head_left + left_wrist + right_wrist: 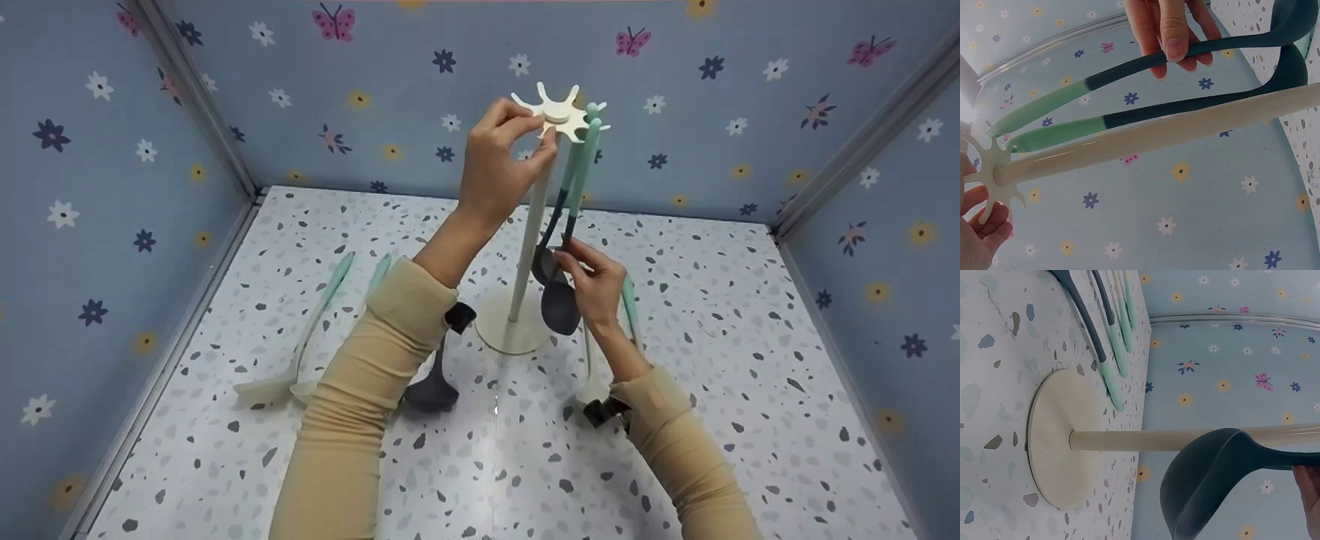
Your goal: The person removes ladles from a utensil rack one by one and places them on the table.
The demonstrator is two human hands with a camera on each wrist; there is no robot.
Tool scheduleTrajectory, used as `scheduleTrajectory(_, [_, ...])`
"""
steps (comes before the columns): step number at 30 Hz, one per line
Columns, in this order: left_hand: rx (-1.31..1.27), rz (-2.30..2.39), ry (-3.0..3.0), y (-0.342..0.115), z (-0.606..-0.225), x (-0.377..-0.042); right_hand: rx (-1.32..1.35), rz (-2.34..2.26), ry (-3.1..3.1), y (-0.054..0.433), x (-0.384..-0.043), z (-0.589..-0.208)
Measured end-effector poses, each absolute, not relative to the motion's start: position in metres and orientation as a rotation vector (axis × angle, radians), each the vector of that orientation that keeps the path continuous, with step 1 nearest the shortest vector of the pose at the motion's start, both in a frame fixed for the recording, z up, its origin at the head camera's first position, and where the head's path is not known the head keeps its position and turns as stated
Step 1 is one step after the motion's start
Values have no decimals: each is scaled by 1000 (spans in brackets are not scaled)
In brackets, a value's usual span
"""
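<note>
A cream utensil stand has a hooked top wheel (557, 115), a tall pole (529, 244) and a round base (495, 330). Thumb and fingers of my left hand (496, 154) pinch the wheel at its left side. Two dark utensils with mint handles hang from hooks on the wheel's right. My right hand (598, 286) pinches the dark shaft of the nearer one, a ladle (560, 309), just above its bowl. Behind it the second dark utensil (1185, 107) runs close along the pole in the left wrist view. The ladle's bowl (1202, 478) fills the right wrist view's lower middle.
On the speckled table lie a pale ladle (270, 388) at left, a dark ladle (433, 391) beside the left sleeve, and a pale utensil (592, 388) near the right wrist. Another mint handle (629, 300) shows behind the right hand. Flower-patterned walls (450, 90) enclose the table.
</note>
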State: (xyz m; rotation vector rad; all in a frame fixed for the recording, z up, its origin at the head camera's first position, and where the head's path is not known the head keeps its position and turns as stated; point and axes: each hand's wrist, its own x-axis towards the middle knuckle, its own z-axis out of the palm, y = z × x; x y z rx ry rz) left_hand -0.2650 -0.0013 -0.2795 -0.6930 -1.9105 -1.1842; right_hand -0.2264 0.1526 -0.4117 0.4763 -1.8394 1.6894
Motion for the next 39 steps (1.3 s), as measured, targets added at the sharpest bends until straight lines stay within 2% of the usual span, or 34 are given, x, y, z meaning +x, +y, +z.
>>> scheduleTrajectory(21, [-683,-1166,-1923,0,-279,-265,496,1634,-1813,170,-218,-404])
scheduleTrajectory(31, [-693,-1185,-1903,1,-279,-264,458,1546,-1867,210,-225,-421])
scheduleTrajectory(39, [-692,-1186,-1914,0,-279,-265,325,1515,-1943,246,-229,-436])
